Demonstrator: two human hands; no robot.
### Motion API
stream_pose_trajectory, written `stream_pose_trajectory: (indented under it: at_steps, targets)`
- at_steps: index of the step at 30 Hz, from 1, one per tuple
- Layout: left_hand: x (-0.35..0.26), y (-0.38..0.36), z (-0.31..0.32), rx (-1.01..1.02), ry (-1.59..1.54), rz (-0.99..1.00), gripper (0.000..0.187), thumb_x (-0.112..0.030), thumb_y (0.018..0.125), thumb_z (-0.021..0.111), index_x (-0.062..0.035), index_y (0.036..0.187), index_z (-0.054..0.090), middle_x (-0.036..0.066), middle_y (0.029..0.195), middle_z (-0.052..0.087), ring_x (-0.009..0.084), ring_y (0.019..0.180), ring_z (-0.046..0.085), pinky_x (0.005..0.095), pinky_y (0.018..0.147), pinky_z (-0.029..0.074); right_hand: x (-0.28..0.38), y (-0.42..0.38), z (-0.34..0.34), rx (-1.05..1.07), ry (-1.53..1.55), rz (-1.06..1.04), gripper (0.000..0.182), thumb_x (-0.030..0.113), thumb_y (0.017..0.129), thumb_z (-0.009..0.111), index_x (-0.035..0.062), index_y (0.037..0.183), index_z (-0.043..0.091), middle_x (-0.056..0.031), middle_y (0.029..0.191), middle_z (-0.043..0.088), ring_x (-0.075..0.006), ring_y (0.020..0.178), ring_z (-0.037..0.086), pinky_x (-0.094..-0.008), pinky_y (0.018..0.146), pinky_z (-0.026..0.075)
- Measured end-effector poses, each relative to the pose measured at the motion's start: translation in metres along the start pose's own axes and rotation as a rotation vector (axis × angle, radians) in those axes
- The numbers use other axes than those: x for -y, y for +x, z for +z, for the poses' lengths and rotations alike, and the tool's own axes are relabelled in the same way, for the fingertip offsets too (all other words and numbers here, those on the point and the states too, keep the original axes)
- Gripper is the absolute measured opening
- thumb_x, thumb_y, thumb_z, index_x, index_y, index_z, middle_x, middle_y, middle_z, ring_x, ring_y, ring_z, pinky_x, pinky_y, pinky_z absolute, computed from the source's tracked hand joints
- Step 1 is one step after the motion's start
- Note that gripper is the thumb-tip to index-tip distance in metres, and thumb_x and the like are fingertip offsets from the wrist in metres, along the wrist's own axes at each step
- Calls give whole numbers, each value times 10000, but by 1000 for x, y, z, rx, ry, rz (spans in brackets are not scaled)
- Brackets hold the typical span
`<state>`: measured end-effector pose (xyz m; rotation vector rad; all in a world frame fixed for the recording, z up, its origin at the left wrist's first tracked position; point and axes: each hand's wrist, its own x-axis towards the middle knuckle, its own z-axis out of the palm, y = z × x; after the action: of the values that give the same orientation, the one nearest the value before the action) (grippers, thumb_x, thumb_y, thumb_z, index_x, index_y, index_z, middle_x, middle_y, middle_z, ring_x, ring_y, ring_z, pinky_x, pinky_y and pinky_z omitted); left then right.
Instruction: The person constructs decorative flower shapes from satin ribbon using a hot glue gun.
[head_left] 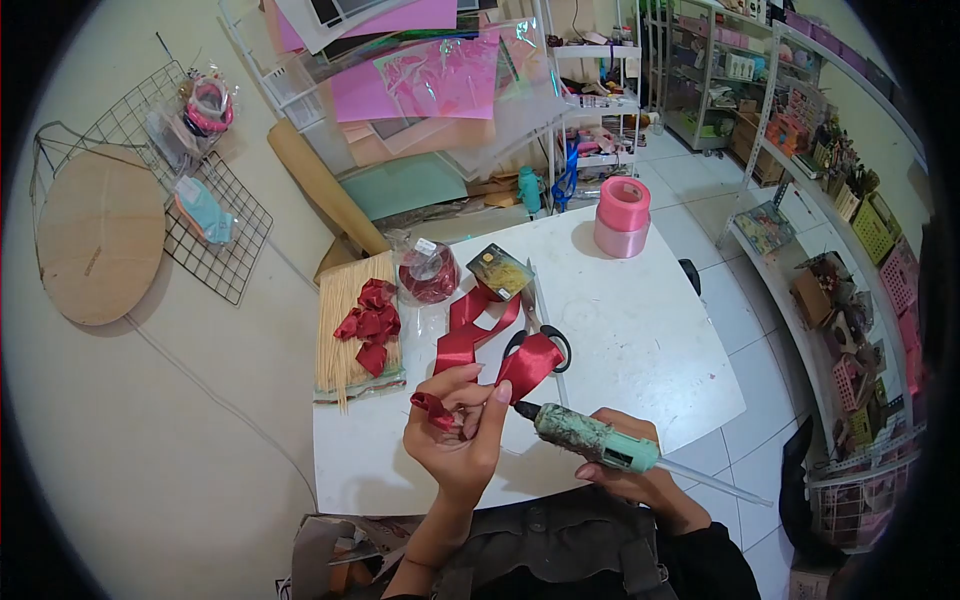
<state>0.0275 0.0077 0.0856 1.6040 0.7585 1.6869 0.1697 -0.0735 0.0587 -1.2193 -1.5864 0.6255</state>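
My left hand [458, 445] is closed, pinching a strip of red satin ribbon [530, 364] between thumb and fingertips. A small rolled piece of red ribbon [432, 410] sticks out between its other fingers. My right hand [635, 480] grips a green, worn glue gun [590, 437], a clear glue stick [715, 483] protruding from its rear. The gun's black nozzle points left, close to my left thumb and the ribbon. Beneath the strip lie scissors with black handles [565, 348], partly covered by it. More red ribbon [460, 345] loops across the table towards a small dark box [498, 272].
Folded red ribbon pieces [368, 325] rest on a bundle of thin wooden sticks [335, 335] at the table's left. Beside them is a plastic-wrapped red ribbon roll [430, 272]. Two stacked pink ribbon rolls [622, 218] stand at the far right of the white table [660, 330]. Shelves [765, 265] line the right side.
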Motion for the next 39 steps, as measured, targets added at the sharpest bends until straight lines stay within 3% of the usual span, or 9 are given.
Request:
stream_pose_trajectory:
  at_steps: [11, 14, 16, 23, 39]
  targets:
    - [-3, 0, -3, 15, -31, -19, 277, 98, 677, 584, 29, 914, 459, 32, 631, 539, -8, 479, 316, 122, 466, 258, 0, 0, -1, -3, -12, 12, 314, 273, 624, 685, 8, 688, 529, -67, 629, 489, -192, 546, 493, -282, 454, 391]
    - [-4, 0, -3, 14, -27, -25, 275, 97, 678, 584, 29, 912, 458, 34, 633, 541, -6, 479, 318, 125, 469, 265, -4, -3, 1, 2, 72, 103, 407, 342, 607, 705, -8, 735, 539, -60, 654, 494, -164, 568, 483, -253, 500, 374]
    - [-4, 0, -3, 17, -22, -24, 275, 96, 678, 584, 30, 913, 457, 35, 636, 543, -6, 479, 319, 126, 469, 267, -4, -2, 1, -7, -12, -14, 308, 268, 629, 686, 10, 685, 528, -66, 621, 485, -189, 531, 486, -281, 447, 383]
    - [-2, -1, -3, 22, -50, -42, 280, 95, 676, 588, 29, 914, 457, 38, 641, 549, -6, 480, 320, 126, 469, 267, 3, 0, 0, 6, -6, -54, 297, 256, 633, 685, 12, 670, 519, -61, 613, 479, -190, 526, 482, -282, 444, 377]
    - [-4, -1, -4, 20, -66, -50, 300, 101, 669, 589, 26, 927, 456, 31, 624, 535, -2, 481, 324, 125, 481, 271, -4, -8, -2, -29, 71, 175, 386, 322, 606, 713, -6, 733, 554, -55, 656, 529, -143, 578, 517, -243, 510, 402]
